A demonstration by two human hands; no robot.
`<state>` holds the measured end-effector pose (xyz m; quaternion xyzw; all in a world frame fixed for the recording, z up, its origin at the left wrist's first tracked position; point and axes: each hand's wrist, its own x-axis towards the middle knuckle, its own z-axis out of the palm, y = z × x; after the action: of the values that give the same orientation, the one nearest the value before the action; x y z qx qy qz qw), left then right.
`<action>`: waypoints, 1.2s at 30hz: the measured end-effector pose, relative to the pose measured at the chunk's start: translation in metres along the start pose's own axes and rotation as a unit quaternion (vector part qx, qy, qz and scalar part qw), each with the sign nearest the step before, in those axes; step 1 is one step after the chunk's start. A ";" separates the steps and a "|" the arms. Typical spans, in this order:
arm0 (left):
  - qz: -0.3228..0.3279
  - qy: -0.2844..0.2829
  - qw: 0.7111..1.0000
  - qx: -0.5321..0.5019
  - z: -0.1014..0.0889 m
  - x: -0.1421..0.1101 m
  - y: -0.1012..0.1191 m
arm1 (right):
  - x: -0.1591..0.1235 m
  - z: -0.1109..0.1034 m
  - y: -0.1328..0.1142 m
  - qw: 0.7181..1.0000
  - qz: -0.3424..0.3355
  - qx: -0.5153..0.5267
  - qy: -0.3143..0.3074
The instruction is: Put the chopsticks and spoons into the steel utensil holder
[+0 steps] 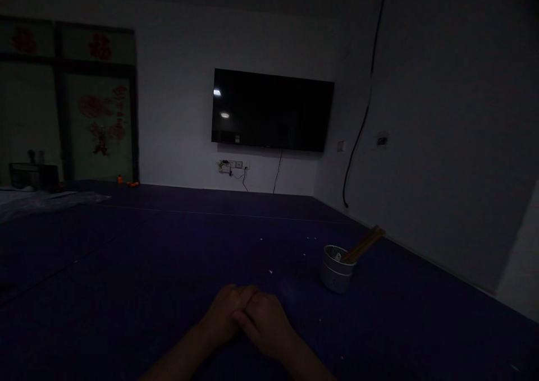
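Observation:
My left hand [225,312] and my right hand [267,319] rest clasped together over the dark blue surface, low in the middle of the view. The fingers of both are folded against each other, and the right thumb lies across the left hand. No object shows between them, though the palms are hidden. To their right, standing apart from them, is a grey metal-looking cup [336,277]. A bundle of yellowish sticks [364,243] leans out over its right rim. Inside the cup a small white piece is partly visible.
Small white scraps [270,271] dot the blue surface [177,257]. A clear plastic sheet [54,201] lies at far left, near small orange items [132,184]. A television [273,111] hangs on the back wall. A black cable [362,125] runs down the right wall. The room is dim.

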<state>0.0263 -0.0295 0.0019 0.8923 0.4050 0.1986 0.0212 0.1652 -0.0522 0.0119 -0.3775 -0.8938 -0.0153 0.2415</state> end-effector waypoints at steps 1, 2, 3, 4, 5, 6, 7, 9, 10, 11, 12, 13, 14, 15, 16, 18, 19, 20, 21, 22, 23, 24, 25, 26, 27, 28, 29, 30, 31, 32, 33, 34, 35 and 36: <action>0.003 0.000 1.000 -0.006 0.000 0.000 0.000 | 0.000 0.000 0.000 1.000 -0.001 0.001 -0.002; 0.005 -0.001 1.000 -0.014 -0.001 0.000 0.000 | 0.000 0.000 -0.001 1.000 -0.002 0.001 -0.004; 0.006 -0.002 1.000 -0.020 -0.001 0.000 0.001 | 0.000 0.000 -0.001 1.000 -0.001 0.000 -0.005; 0.005 -0.003 1.000 -0.025 -0.002 0.000 0.001 | 0.000 0.000 0.000 1.000 0.000 -0.002 -0.005; 0.002 -0.005 1.000 -0.027 -0.002 0.000 0.001 | 0.000 0.001 0.000 1.000 0.000 -0.003 -0.006; -0.001 -0.007 1.000 -0.027 -0.003 0.000 0.001 | 0.000 0.001 0.000 1.000 0.001 -0.004 -0.006; -0.005 -0.010 1.000 -0.026 -0.003 0.000 0.002 | 0.000 0.001 0.001 1.000 0.001 -0.004 -0.006; -0.011 -0.010 1.000 -0.021 -0.002 0.001 0.001 | 0.000 0.002 0.002 1.000 0.000 -0.004 -0.010; -0.012 -0.010 1.000 -0.021 -0.002 0.001 0.001 | 0.001 0.003 0.003 1.000 -0.001 -0.005 -0.011; -0.011 -0.010 1.000 -0.023 -0.002 0.002 0.001 | 0.001 0.003 0.003 1.000 -0.001 -0.005 -0.012; -0.010 -0.010 1.000 -0.026 -0.001 0.002 0.001 | 0.001 0.003 0.003 1.000 -0.001 -0.006 -0.012; -0.009 -0.010 1.000 -0.028 -0.001 0.002 0.001 | 0.001 0.003 0.003 1.000 0.000 -0.006 -0.012; -0.010 -0.011 0.999 -0.029 -0.001 0.002 0.000 | 0.001 0.003 0.003 1.000 0.001 -0.007 -0.012; -0.009 -0.012 0.999 -0.029 -0.001 0.001 0.001 | 0.001 0.003 0.002 1.000 0.003 -0.008 -0.013; -0.010 -0.011 1.000 -0.027 -0.001 0.001 0.001 | 0.001 0.003 0.002 1.000 0.005 -0.010 -0.015; -0.009 -0.008 1.000 -0.022 -0.002 0.000 0.002 | 0.001 0.003 0.002 1.000 0.008 -0.008 -0.017; -0.008 -0.005 1.000 -0.020 -0.002 0.000 0.003 | 0.001 0.003 0.002 1.000 0.009 -0.007 -0.018; -0.008 -0.002 1.000 -0.020 -0.003 -0.001 0.003 | 0.001 0.002 0.002 1.000 0.010 -0.005 -0.019; -0.009 0.001 1.000 -0.020 -0.003 -0.001 0.004 | 0.001 0.002 0.002 1.000 0.010 -0.003 -0.020; -0.010 0.003 1.000 -0.022 -0.003 -0.001 0.004 | 0.001 0.002 0.002 1.000 0.011 -0.002 -0.019; -0.010 0.003 1.000 -0.026 -0.003 -0.001 0.004 | 0.001 0.002 0.002 1.000 0.012 -0.001 -0.019; -0.008 0.003 0.999 -0.031 -0.003 -0.001 0.004 | 0.001 0.002 0.002 1.000 0.013 0.000 -0.019; -0.006 0.002 0.999 -0.035 -0.003 -0.001 0.003 | 0.001 0.002 0.002 1.000 0.012 0.002 -0.019; -0.004 -0.001 0.999 -0.039 -0.003 -0.001 0.002 | 0.001 0.002 0.002 1.000 0.010 0.003 -0.019; -0.003 -0.004 0.999 -0.042 -0.002 -0.001 0.001 | 0.001 0.002 0.002 1.000 0.008 0.003 -0.019; -0.003 -0.006 0.999 -0.043 -0.002 -0.001 0.000 | 0.001 0.003 0.002 1.000 0.006 0.000 -0.020; -0.004 -0.009 0.999 -0.042 -0.001 0.000 0.000 | 0.001 0.003 0.002 1.000 0.006 -0.002 -0.022; -0.006 -0.010 0.999 -0.040 0.000 0.000 -0.001 | 0.001 0.003 0.002 1.000 0.008 -0.005 -0.023; -0.008 -0.010 0.999 -0.038 0.000 0.000 -0.001 | 0.001 0.003 0.002 1.000 0.009 -0.007 -0.024; -0.010 -0.009 0.999 -0.035 0.000 0.000 -0.001 | 0.001 0.003 0.002 1.000 0.011 -0.008 -0.026; -0.012 -0.008 0.999 -0.033 0.000 0.000 -0.001 | 0.001 0.003 0.002 1.000 0.012 -0.009 -0.026; -0.014 -0.008 0.999 -0.033 0.000 0.000 0.000 | 0.001 0.002 0.002 0.999 0.013 -0.009 -0.028; -0.013 -0.008 0.999 -0.033 0.000 0.000 0.000 | 0.001 0.002 0.002 0.999 0.014 -0.009 -0.028; -0.010 -0.007 0.999 -0.036 -0.001 0.000 0.001 | 0.001 0.002 0.002 0.999 0.014 -0.008 -0.030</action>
<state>0.0263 -0.0299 0.0028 0.8881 0.4066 0.2063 0.0580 0.1652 -0.0500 0.0106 -0.3925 -0.8949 -0.0082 0.2120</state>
